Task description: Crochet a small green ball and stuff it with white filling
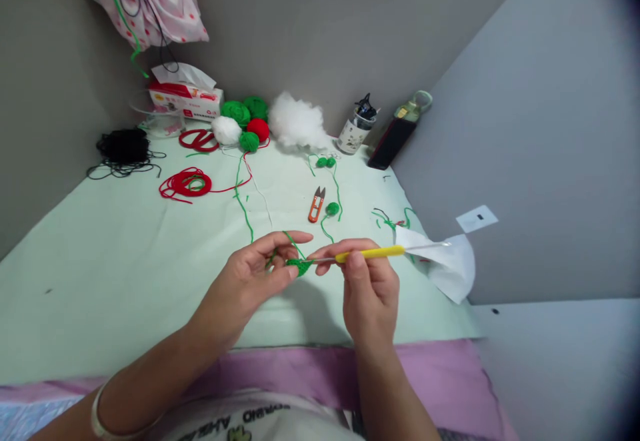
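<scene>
My left hand (255,274) pinches a small green crocheted piece (300,266), with green yarn (243,201) running over its fingers and away across the table. My right hand (367,288) grips a yellow-handled crochet hook (373,252), its metal tip pushed into the green piece. Both hands hover above the pale green table surface (125,261), close together near its front edge.
Orange thread snips (316,204) lie just beyond my hands. Small green crocheted bits (332,209) and yarn scraps are nearby. At the back stand yarn balls (245,121), white stuffing (297,121), a tissue box (185,98), a jar (356,131), a bottle (397,134). Red yarn (185,182) and black cord (124,148) lie left. White paper (450,268) lies right.
</scene>
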Available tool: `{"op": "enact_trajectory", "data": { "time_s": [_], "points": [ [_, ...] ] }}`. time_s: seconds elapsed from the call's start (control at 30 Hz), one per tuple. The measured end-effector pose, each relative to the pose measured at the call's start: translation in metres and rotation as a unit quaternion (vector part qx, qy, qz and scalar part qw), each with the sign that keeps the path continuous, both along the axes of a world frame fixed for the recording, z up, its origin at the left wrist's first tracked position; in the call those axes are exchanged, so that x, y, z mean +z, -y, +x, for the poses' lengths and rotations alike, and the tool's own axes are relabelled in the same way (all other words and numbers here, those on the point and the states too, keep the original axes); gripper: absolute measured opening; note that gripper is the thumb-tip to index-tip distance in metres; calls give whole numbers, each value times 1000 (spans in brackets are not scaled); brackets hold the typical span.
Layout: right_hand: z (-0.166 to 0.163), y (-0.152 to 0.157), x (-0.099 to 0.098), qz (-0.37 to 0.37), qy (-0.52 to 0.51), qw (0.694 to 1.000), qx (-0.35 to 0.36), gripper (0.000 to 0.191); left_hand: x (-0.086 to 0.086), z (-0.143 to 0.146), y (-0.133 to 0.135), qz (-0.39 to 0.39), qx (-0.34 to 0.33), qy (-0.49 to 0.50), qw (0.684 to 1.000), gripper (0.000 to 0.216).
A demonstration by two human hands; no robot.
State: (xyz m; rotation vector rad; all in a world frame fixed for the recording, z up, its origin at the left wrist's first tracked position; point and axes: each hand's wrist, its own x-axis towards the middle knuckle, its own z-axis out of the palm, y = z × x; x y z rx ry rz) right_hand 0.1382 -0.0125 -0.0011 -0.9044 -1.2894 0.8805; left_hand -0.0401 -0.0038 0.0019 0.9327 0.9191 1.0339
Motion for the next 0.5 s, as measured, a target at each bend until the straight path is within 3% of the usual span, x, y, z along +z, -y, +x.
{"op": "enact_trajectory", "data": {
  "time_s": [0.17, 0.23, 0.3, 0.4, 0.43, 0.5],
  "points": [
    [2, 10, 4, 101, 175, 979, -31, 26, -2, 0, 2, 51, 36, -82, 995, 24],
    [1, 10, 2, 163, 247, 954, -40, 27, -2, 4, 4, 67, 59, -103, 991, 24],
    [0, 8, -2, 240, 329, 911, -66, 25, -2, 9, 6, 67, 86, -100, 989, 31],
    [-3, 6, -9, 320, 426, 838, -118, 25, -3, 13, 7, 11, 67, -11, 998, 45],
    [-3, 6, -11, 326, 430, 832, -129, 27, -3, 13, 6, -23, 37, 37, 998, 48],
    [-2, 7, -12, 305, 380, 864, -127, 29, -3, 10, 2, -91, -20, 122, 988, 51]
  ]
}}
